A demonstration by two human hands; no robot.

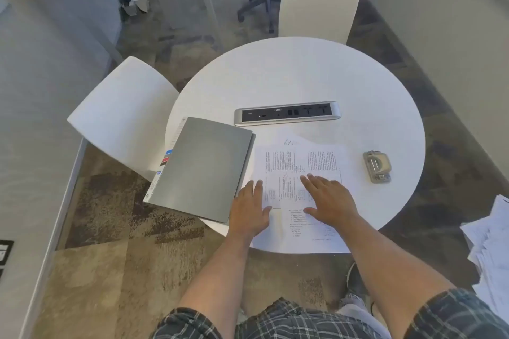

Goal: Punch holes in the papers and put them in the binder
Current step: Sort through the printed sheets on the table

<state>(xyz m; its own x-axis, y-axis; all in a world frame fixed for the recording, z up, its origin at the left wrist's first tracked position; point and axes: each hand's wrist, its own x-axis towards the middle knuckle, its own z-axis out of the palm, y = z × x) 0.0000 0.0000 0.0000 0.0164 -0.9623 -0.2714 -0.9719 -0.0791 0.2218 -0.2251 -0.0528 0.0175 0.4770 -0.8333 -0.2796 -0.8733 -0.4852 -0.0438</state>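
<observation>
A loose pile of printed papers (316,158) lies on the near side of the round white table (303,77). My left hand (249,210) rests flat on the pile's left edge with straight fingers. My right hand (329,198) presses flat on the middle of the pile, fingers spread. A closed grey binder (203,165) with coloured tabs sticking out on its left lies just left of the papers, overhanging the table edge. A small metal hole punch (376,166) sits on the table to the right of the papers, apart from both hands.
A silver power and socket strip (287,113) is set into the table's middle. Two white chairs (124,113) (319,0) stand at the left and far side. Another heap of papers (493,250) lies at the right edge of view.
</observation>
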